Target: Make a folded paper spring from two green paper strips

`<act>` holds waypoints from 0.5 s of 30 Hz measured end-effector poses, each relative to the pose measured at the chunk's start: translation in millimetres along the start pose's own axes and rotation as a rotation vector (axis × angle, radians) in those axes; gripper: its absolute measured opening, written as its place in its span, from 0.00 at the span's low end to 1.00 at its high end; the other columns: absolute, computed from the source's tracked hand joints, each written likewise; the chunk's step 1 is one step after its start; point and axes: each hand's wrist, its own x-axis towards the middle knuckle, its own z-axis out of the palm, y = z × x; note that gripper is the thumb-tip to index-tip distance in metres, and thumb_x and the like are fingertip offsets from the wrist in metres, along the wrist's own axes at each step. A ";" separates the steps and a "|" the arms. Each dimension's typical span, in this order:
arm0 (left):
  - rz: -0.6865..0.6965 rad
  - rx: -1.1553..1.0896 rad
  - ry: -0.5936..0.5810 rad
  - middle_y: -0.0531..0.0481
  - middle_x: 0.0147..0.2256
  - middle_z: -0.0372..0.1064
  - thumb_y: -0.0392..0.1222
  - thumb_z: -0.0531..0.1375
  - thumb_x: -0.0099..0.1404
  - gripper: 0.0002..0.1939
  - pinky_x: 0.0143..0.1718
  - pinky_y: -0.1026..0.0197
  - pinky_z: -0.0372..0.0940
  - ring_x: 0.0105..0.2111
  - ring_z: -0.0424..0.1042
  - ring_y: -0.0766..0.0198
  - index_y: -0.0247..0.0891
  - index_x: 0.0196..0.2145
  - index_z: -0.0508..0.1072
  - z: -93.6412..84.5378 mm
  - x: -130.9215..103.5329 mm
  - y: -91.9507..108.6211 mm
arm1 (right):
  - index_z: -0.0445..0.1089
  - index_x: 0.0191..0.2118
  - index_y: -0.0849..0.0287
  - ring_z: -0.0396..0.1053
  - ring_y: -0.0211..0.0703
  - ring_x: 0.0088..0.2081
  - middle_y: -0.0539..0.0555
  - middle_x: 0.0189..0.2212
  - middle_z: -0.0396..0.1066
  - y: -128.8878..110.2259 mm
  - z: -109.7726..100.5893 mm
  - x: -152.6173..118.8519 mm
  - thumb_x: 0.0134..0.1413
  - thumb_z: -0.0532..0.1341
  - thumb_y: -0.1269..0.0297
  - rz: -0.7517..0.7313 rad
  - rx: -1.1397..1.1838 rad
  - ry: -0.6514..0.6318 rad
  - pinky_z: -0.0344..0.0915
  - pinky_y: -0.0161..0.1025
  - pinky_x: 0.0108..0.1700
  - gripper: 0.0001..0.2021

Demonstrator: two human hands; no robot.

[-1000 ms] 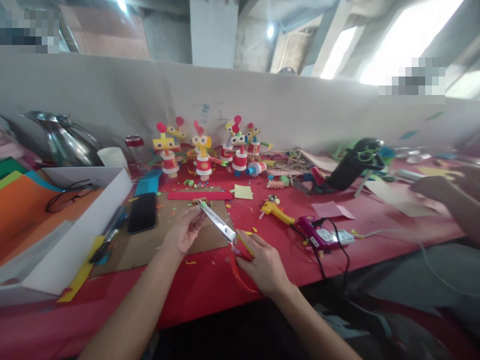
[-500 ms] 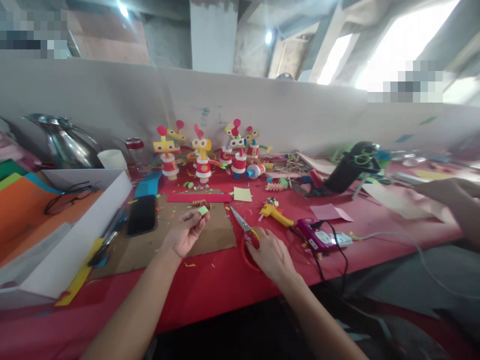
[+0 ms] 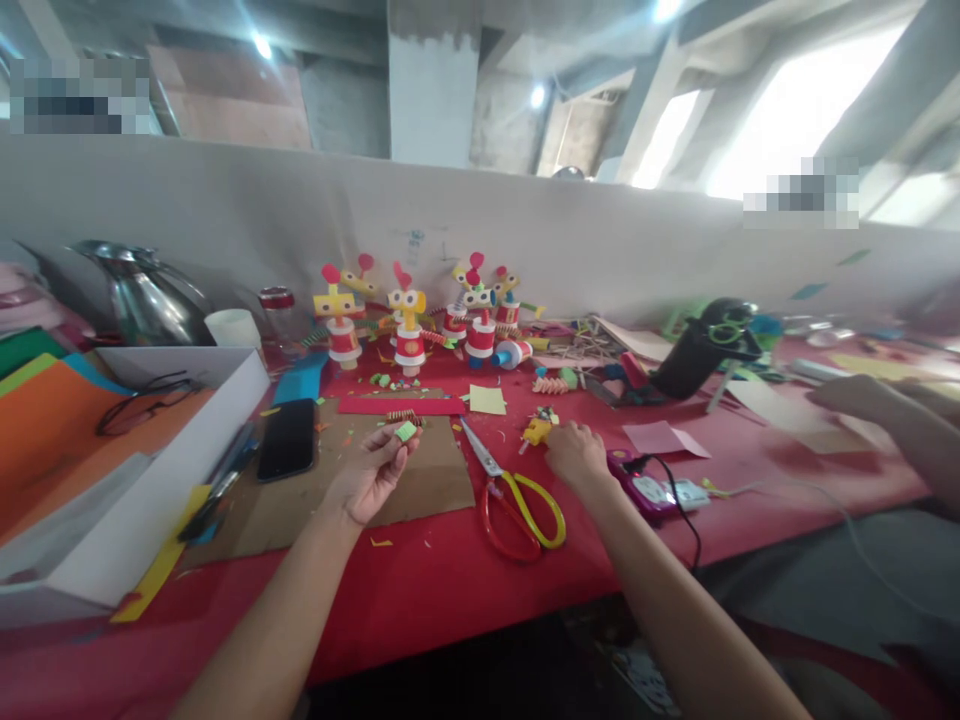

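A small green paper piece [image 3: 406, 431] is pinched between the thumb and fingers of my left hand [image 3: 375, 468], above the brown cardboard [image 3: 439, 480]. My right hand [image 3: 576, 455] lies over the handle of the yellow glue gun [image 3: 538, 430], its fingers curled round and partly hidden. Scissors [image 3: 510, 490] with red and yellow handles rest on the red table between my hands, blades slightly parted. A brown folded paper spring [image 3: 405, 416] sits just behind my left hand, beside a red strip [image 3: 360, 405].
Several paper figures [image 3: 409, 335] stand at the back. On the left are a white box [image 3: 161, 470], a phone [image 3: 286, 440] and a metal jug [image 3: 146, 295]. A purple power strip [image 3: 641, 490] lies right. Another person's hand [image 3: 855, 397] is at far right.
My right hand has let go of the scissors and moved right and up to the glue gun. My left hand still holds the green piece. The view has shifted slightly.
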 end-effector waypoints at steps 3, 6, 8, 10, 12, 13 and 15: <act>0.020 -0.011 -0.005 0.44 0.33 0.76 0.21 0.59 0.56 0.09 0.28 0.75 0.70 0.29 0.77 0.67 0.30 0.32 0.75 0.1 0.2 -0.2 | 0.70 0.44 0.67 0.69 0.53 0.43 0.68 0.44 0.67 1.6 7.6 5.5 0.52 0.52 0.75 0.012 0.016 -0.017 0.62 0.43 0.41 0.15; 0.042 -0.013 -0.009 0.44 0.32 0.76 0.21 0.59 0.55 0.10 0.29 0.75 0.70 0.30 0.77 0.67 0.31 0.32 0.75 -0.7 0.8 -0.9 | 0.68 0.45 0.67 0.70 0.51 0.42 0.67 0.42 0.69 1.9 7.4 8.0 0.52 0.53 0.75 0.013 0.015 0.008 0.62 0.41 0.40 0.14; 0.051 -0.005 -0.013 0.44 0.32 0.76 0.21 0.60 0.55 0.10 0.29 0.75 0.70 0.30 0.77 0.67 0.31 0.32 0.75 -0.8 1.1 -1.4 | 0.67 0.45 0.68 0.70 0.51 0.41 0.67 0.39 0.70 2.3 1.8 7.8 0.53 0.53 0.75 0.026 0.035 0.067 0.61 0.40 0.39 0.14; 0.061 0.010 -0.016 0.44 0.32 0.76 0.21 0.60 0.55 0.10 0.28 0.75 0.70 0.30 0.77 0.67 0.31 0.31 0.75 -0.3 1.3 -2.0 | 0.66 0.43 0.68 0.70 0.50 0.39 0.66 0.37 0.71 2.2 -7.2 3.1 0.53 0.53 0.74 0.031 0.120 0.140 0.61 0.39 0.37 0.12; 0.075 0.027 -0.017 0.44 0.31 0.76 0.21 0.60 0.55 0.10 0.28 0.75 0.70 0.29 0.76 0.68 0.31 0.31 0.76 0.8 1.4 -2.8 | 0.67 0.42 0.65 0.70 0.49 0.36 0.62 0.34 0.71 0.2 -17.5 -8.6 0.53 0.54 0.70 0.011 0.285 0.203 0.60 0.38 0.35 0.11; 0.085 0.036 -0.017 0.45 0.30 0.76 0.20 0.59 0.54 0.11 0.27 0.75 0.70 0.29 0.76 0.68 0.31 0.31 0.76 1.3 1.4 -3.3 | 0.68 0.40 0.64 0.70 0.48 0.34 0.59 0.32 0.71 -2.2 -22.5 -17.5 0.53 0.55 0.67 -0.019 0.393 0.217 0.60 0.37 0.33 0.10; 0.104 0.053 -0.018 0.45 0.29 0.76 0.20 0.59 0.54 0.11 0.27 0.75 0.69 0.28 0.76 0.68 0.31 0.31 0.76 1.9 1.4 -4.2 | 0.69 0.34 0.61 0.68 0.45 0.28 0.53 0.24 0.68 -10.6 -31.1 -40.1 0.55 0.55 0.61 -0.120 0.655 0.178 0.60 0.36 0.30 0.10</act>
